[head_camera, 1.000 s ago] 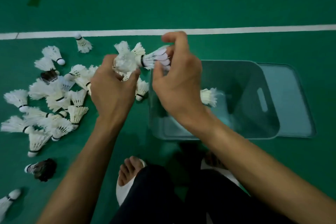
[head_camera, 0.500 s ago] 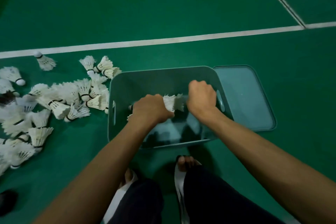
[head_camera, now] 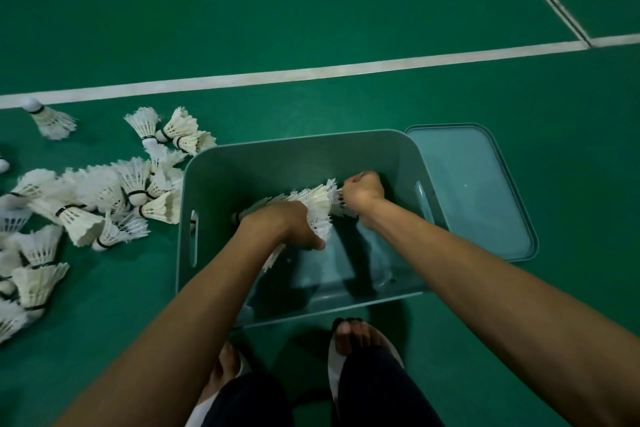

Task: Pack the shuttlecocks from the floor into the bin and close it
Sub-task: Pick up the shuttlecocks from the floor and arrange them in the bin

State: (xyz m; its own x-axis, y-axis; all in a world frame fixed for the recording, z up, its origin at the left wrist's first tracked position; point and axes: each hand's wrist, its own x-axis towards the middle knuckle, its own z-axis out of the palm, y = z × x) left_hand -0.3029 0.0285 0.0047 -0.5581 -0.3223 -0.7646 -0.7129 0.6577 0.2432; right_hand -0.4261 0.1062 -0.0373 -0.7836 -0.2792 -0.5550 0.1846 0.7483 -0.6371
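left hand and right hand clamp the ends of the shuttlecock stack inside the bin, at three o'clock of the floor pile; an uneven release could split it.

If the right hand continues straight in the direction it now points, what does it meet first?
Most likely the far inner wall of the bin, though depth is unclear. The right hand is inside it, gripping the shuttlecock stack.

Nothing readable anywhere here tbh: no text, labels, brand names, numbers or signs can be made out on anything.
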